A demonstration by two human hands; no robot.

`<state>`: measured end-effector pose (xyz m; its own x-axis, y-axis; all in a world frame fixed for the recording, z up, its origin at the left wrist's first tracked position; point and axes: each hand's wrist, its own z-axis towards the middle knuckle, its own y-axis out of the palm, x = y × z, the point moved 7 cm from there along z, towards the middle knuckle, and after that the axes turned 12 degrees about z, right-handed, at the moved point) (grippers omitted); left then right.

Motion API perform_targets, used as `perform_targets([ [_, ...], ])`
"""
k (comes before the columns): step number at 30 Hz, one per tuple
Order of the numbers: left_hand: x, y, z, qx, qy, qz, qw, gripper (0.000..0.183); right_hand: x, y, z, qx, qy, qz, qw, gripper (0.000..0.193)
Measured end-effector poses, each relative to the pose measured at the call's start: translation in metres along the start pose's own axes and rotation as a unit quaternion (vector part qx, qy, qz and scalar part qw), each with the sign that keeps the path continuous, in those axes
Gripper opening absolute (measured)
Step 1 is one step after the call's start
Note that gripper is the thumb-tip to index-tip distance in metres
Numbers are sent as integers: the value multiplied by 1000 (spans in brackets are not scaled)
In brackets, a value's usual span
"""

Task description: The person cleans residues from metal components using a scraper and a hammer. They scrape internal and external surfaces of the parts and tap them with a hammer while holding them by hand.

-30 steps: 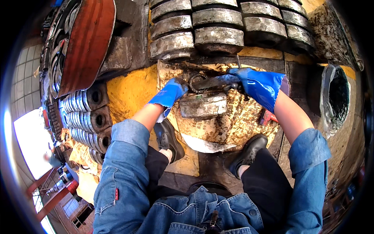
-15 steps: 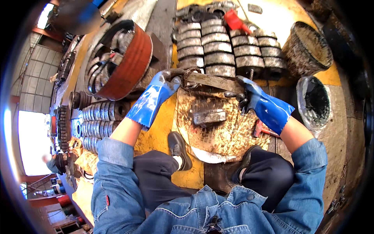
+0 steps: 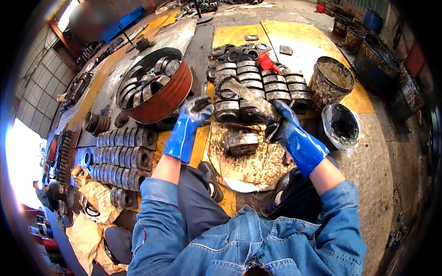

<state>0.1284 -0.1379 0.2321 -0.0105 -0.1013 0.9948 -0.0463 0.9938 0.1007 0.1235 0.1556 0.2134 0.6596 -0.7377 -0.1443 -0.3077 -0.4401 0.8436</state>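
My right hand, in a blue rubber glove with blackened fingers, is closed around the near end of a flat, grimy wooden-looking strip. The strip slants up and left over the rows of metal rings, its far end dark. My left hand, gloved the same way, is off the strip, fingers apart and holding nothing. It is nearest to the rust-red drum ring. Between my feet, a dark metal block with a shiny face sits on an oil-stained sheet. Under my right glove, a bit of red shows, mostly hidden.
Rows of thick metal rings stand ahead, a red scoop-like thing on top. The rust-red drum ring holds metal parts. More rings line the left, beside brown paper sacks. A crusted bucket and plastic-lined bucket stand right.
My left hand has let go of the strip's end and moved down and left. The strip now tilts from my right hand alone. My view has lifted, showing more floor ahead.
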Motion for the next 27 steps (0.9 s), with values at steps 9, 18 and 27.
perform_targets([
  [9, -8, 14, 5, 16, 125, 221, 967, 41, 37, -5, 4, 19, 37, -32, 999, 21],
  [18, 8, 23, -1, 63, 78, 170, 980, 23, 39, 12, -1, 26, 27, 27, 999, 13],
  [27, -3, -2, -3, 111, 92, 177, 974, 22, 37, 19, 0, 88, -24, 7, 996, 21],
])
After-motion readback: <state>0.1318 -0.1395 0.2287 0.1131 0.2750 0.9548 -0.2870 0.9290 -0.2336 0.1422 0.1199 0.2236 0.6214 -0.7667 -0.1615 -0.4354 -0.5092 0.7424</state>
